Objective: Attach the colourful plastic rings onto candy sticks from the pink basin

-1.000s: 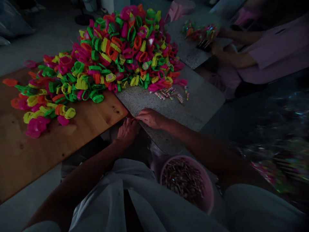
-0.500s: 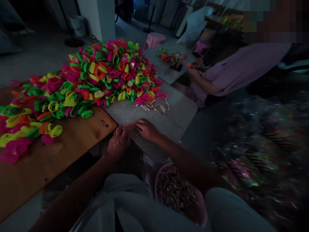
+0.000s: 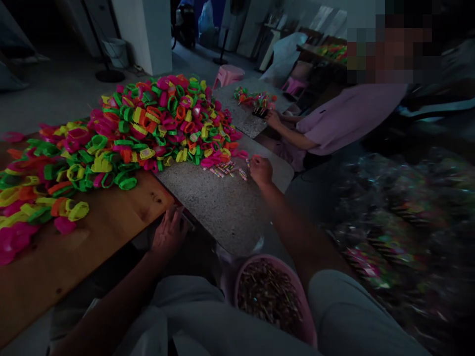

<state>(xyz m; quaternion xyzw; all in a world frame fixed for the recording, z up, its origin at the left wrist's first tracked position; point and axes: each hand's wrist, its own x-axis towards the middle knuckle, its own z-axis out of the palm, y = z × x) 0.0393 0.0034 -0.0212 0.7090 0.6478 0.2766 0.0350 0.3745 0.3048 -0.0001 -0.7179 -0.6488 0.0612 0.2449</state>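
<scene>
My left hand (image 3: 169,231) is at the corner of the wooden table, by the gap beside the stone-grey table. Its fingers are curled, and what they hold, if anything, is lost in shadow. Over the grey table, my right hand (image 3: 261,171) is closed in a pinch, with a bit of an orange plastic piece (image 3: 257,158) showing at the fingers. Small striped sticks (image 3: 222,169), like little candy rolls, lie just left of that hand. Behind them rises a large heap of bright plastic toy watches (image 3: 148,118) in pink, green, yellow and orange.
A pink tub (image 3: 306,309) full of small thin pieces stands between my knees. Clear plastic bags (image 3: 389,222) of colourful goods lie at right. Across the tables a co-worker in a pink shirt (image 3: 356,116) handles similar pieces. A pink stool (image 3: 228,75) stands behind.
My right hand has moved away from my left, forward and right, to the striped sticks. My left hand stays near the table corner, slightly lower. The co-worker's hands have moved toward the small pile.
</scene>
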